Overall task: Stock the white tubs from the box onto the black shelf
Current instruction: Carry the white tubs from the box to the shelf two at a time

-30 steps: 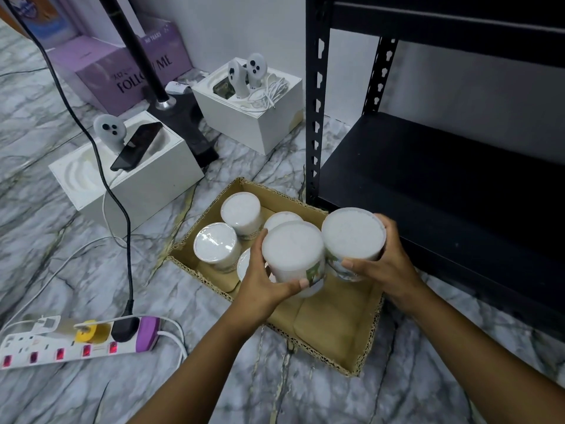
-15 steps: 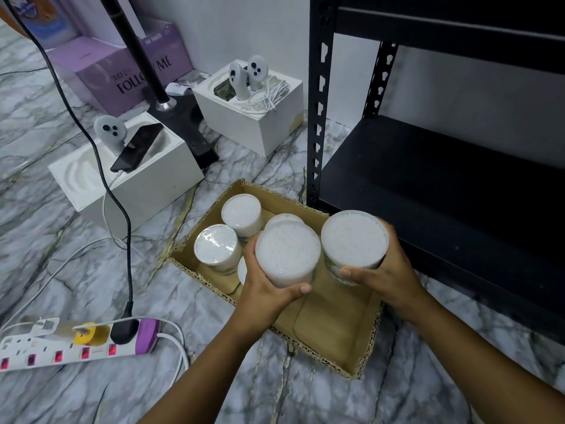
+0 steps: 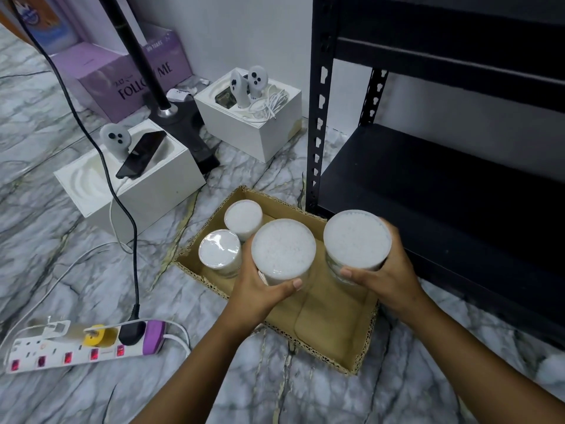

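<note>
A: What is sitting at nine o'clock?

B: Two round white plastic tubs (image 3: 219, 250) are waiting in the shallow brown cardboard box (image 3: 333, 325); more may be hiding.

A: And the hands?

B: The left hand (image 3: 260, 289) is curling round a white tub (image 3: 282, 250). The right hand (image 3: 388, 280) is clasping another tub (image 3: 357, 238) toward three o'clock, where the black metal shelf (image 3: 428, 185) is showing no tubs yet.

Two white tubs (image 3: 283, 250) (image 3: 357, 238) are held upright above the cardboard box (image 3: 330, 316); two more tubs (image 3: 219, 251) (image 3: 243, 216) stand at its ten o'clock corner; the black shelf (image 3: 428, 191) lies at two o'clock.
</note>
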Motion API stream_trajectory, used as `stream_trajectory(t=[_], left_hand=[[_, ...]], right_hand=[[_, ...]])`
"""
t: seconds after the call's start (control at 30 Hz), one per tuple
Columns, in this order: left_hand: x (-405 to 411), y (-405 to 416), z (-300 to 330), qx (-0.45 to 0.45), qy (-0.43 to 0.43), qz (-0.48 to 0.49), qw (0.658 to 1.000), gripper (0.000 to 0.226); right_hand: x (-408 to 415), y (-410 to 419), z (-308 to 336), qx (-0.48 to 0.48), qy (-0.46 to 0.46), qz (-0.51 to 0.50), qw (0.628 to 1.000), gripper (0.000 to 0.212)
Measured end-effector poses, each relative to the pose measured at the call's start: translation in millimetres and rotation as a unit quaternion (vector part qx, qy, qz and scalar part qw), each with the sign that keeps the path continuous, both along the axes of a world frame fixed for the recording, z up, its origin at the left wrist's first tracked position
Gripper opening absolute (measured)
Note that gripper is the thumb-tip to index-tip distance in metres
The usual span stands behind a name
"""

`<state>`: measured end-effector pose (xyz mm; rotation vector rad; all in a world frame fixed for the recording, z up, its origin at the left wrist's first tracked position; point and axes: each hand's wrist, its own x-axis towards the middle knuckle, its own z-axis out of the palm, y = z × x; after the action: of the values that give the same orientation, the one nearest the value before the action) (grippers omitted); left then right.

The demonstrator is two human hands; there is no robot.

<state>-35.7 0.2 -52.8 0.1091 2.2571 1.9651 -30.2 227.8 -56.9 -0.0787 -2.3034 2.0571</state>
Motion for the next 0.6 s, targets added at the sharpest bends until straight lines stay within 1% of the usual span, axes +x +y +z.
stream_trajectory(t=[0.17,0.27,0.37,0.6], left_hand=[[8.6,-5.1,56.7,-0.022,-0.018,0.003,1.000,0.092],[14.5,-10.0,107.8,-0.041,-0.015,0.009,0.999,0.098],[21.9,-15.9,163.2,-0.043,-0.021,0.006,0.999,0.106],[43.7,-17.2,298.9,-0.036,-0.034,0.016,0.999,0.093]], right_hand=[[11.8,-8.3,59.1,0.002,-0.010,-0.018,1.000,0.094],[19.5,-12.4,106.6,0.007,-0.017,-0.024,1.000,0.097],[26.7,-15.3,160.8,0.008,-0.023,-0.033,0.999,0.095],[45.9,-19.1,294.9,0.009,-0.025,-0.029,0.999,0.093]])
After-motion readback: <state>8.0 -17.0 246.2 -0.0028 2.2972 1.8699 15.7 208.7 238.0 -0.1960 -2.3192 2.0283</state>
